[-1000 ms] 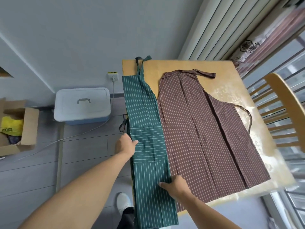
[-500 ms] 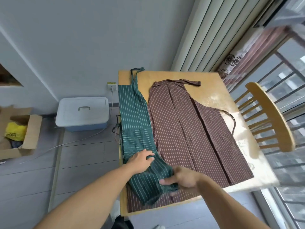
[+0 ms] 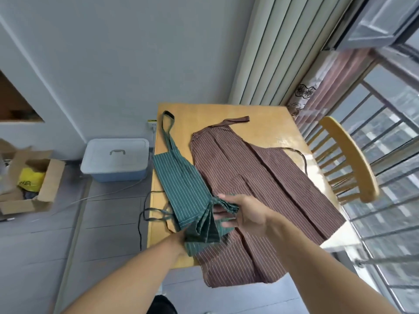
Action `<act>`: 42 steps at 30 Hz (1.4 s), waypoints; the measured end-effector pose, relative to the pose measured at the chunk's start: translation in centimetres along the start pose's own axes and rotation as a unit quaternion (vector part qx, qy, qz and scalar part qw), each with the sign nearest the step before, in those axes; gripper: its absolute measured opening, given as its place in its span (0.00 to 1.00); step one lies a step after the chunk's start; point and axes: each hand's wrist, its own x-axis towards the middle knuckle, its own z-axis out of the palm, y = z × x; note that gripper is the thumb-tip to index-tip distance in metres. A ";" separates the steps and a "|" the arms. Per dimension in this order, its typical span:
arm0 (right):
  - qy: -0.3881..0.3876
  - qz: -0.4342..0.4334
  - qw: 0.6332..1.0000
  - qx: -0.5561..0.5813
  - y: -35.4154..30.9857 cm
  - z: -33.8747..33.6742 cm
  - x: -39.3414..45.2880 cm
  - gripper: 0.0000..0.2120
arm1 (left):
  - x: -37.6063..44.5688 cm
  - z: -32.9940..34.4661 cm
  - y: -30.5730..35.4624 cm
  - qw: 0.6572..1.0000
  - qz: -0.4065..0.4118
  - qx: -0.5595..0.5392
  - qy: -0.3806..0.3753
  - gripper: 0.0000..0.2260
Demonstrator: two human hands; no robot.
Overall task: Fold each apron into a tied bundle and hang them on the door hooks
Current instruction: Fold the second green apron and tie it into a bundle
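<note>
Home room – wooden table (image 3: pixel 267 123), chair (image 3: pixel 353 159), curtain (image 3: pixel 317 87), storage box (image 3: pixel 115 157).

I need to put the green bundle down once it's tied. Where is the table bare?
Bare table lies at the far edge beyond the brown apron and between both neck straps. The near half is crowded by the green apron and hands.

grey wall (image 3: pixel 113 53), tiled floor (image 3: pixel 102 223), wooden table (image 3: pixel 267 123), chair (image 3: pixel 353 159), barred window (image 3: pixel 390 137)
</note>
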 end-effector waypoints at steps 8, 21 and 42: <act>0.079 0.006 0.997 -0.024 -2.2 2.2 5.9 0.15 | 5.9 -5.3 0.5 0.996 0.079 0.014 0.050 0.41; 0.144 0.082 0.984 -0.063 -9.4 5.0 22.4 0.16 | 8.1 -11.2 14.4 0.993 0.107 -0.055 0.005 0.52; 0.267 0.171 0.769 -0.556 -0.4 -5.4 26.6 0.36 | 19.2 -9.6 23.5 0.908 0.169 0.300 0.238 0.28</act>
